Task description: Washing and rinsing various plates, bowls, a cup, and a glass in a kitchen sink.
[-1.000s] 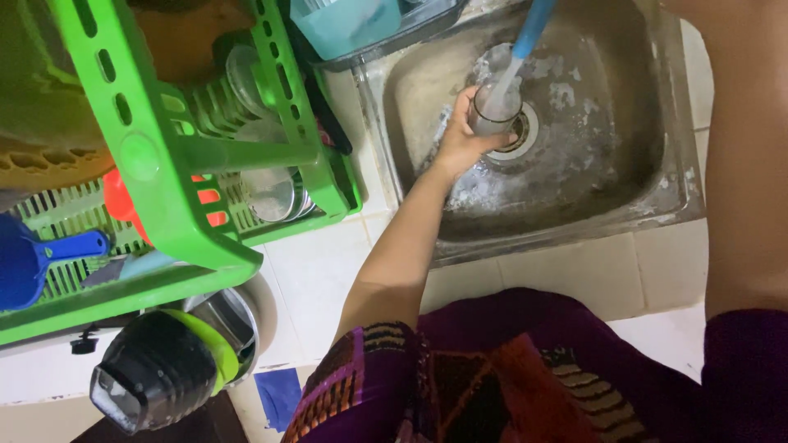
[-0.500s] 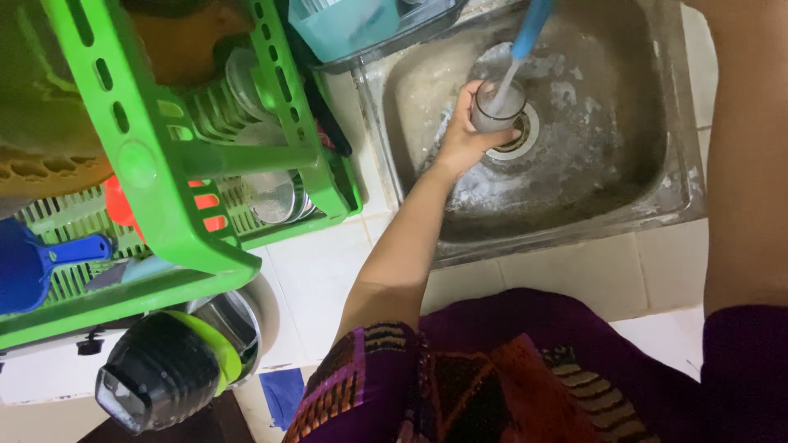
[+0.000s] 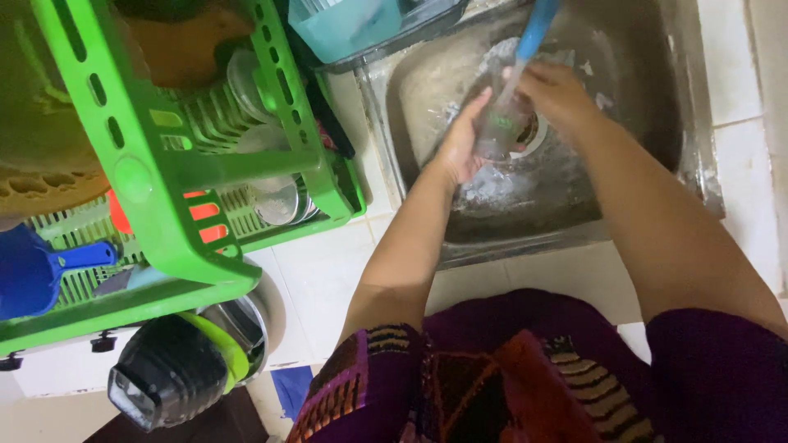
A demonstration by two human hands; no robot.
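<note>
Steel cup [image 3: 501, 123], clasped between left hand [image 3: 460, 139] and right hand [image 3: 558, 94], sits mid-rinse under the blue tap [image 3: 538, 29] over the sink [image 3: 657, 123] drain, washing apparently unfinished.

Right hand [image 3: 558, 94] has joined the cup [image 3: 501, 127].

Left hand [image 3: 460, 143] cupped, right hand [image 3: 558, 94] curled, forearms converging
</note>
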